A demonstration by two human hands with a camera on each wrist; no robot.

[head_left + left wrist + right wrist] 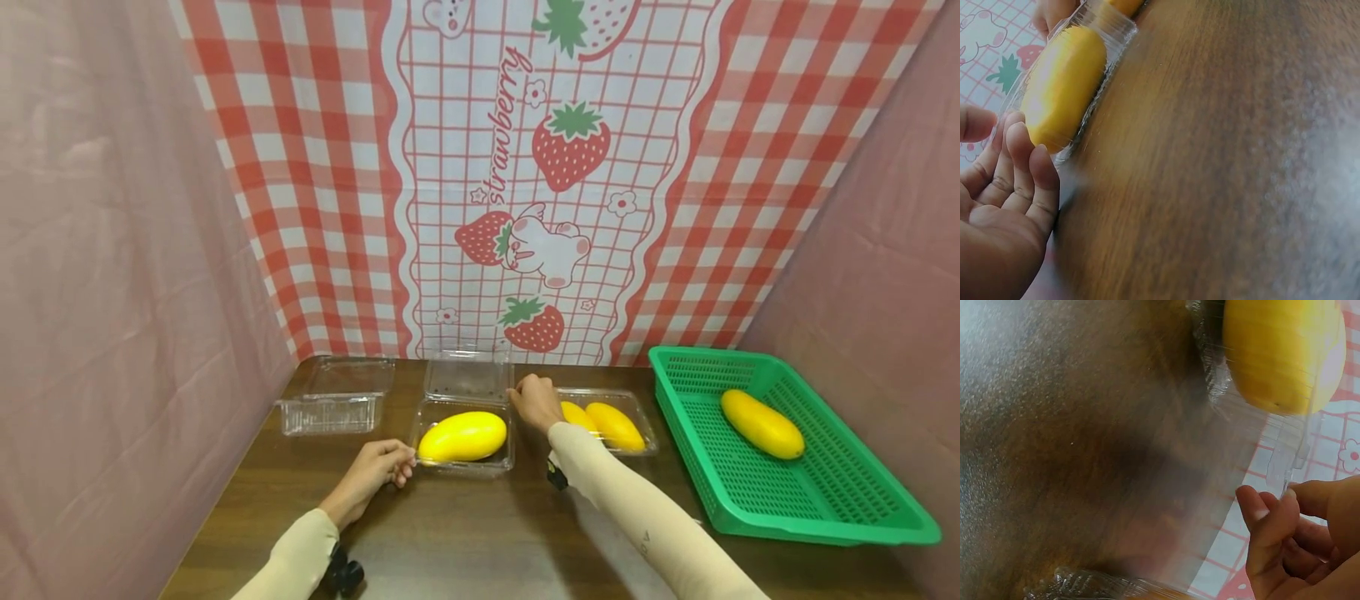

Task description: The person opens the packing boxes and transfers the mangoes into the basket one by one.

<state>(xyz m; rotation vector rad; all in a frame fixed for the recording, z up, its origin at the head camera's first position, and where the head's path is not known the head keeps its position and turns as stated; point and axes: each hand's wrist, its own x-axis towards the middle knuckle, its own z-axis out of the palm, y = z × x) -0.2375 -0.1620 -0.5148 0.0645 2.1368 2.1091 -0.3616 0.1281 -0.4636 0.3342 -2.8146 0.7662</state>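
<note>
In the head view a clear plastic clamshell box [467, 468] stands mid-table with a long yellow mango [462, 437] lying in it. Its clear lid [468, 379] is tipped back toward the cloth. My left hand [378, 468] pinches the box's front left corner between thumb and fingers [1021, 147]. Over at the back right side, my right hand [538, 403] pinches a thin clear plastic edge of the same box between thumb and index finger [1279, 522]. The mango [1282, 356] in the right wrist view sits beyond those fingertips. Neither hand touches the fruit.
A second clear box [330, 415] with a raised lid stands at the left. Right of my right hand, another clear box [647, 425] contains yellow mangoes [615, 425], partly behind my forearm. A green basket [720, 500] at far right holds one yellow fruit [762, 424]. Checkered cloth [330, 208] hangs behind.
</note>
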